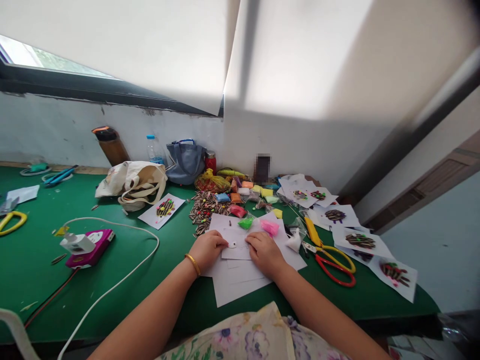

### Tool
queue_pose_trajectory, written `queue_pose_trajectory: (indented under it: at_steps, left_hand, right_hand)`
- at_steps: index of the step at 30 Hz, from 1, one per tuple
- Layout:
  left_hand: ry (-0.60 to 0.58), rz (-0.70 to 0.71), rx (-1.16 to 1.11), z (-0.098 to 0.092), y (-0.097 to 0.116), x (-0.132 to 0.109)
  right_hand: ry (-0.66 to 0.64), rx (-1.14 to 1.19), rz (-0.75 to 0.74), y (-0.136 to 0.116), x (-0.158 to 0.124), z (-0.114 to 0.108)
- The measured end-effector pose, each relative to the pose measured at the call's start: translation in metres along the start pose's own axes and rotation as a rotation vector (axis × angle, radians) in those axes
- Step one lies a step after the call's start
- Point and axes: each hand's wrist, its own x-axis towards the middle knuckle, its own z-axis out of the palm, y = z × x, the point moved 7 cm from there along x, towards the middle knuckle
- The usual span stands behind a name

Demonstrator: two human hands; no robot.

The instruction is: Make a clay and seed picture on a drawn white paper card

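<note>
A small white sheet of paper lies before me on larger white sheets. It bears a small white piece with a black dot and faint marks near its right side. My left hand, with a gold bangle at the wrist, rests at the sheet's left edge. Its thumb and fingers are pinched together beside the dotted piece; what they hold, if anything, is hidden. Over the right part of the sheet lies my right hand, fingers loosely bent and apart, fingertips touching the paper. A single seed lies just above.
Beyond the paper are a heap of striped sunflower seeds, green clay, pink clay and several other colored packs. Scissors and a yellow cutter lie right, near seed-decorated sheets. A white cable crosses the left side.
</note>
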Motion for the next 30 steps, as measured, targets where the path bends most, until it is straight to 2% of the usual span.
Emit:
queue_pose_trajectory:
  at_steps: [9,14,22,30]
  left_hand:
    - [-0.015,0.005,0.028,0.004,0.0,0.0]
    - [0.023,-0.016,0.017,0.001,-0.002,-0.001]
    - [0.03,0.147,0.134,0.004,0.026,-0.006]
    - [-0.01,0.129,0.154,0.014,0.025,-0.009]
  right_hand:
    - [0.008,-0.005,-0.007,-0.003,0.001,-0.002]
    - [0.009,-0.004,-0.008,-0.004,0.001,-0.003]
    - [0.008,0.008,-0.005,-0.004,0.001,-0.001]
    - [0.03,0.014,-0.008,-0.006,0.001,-0.001]
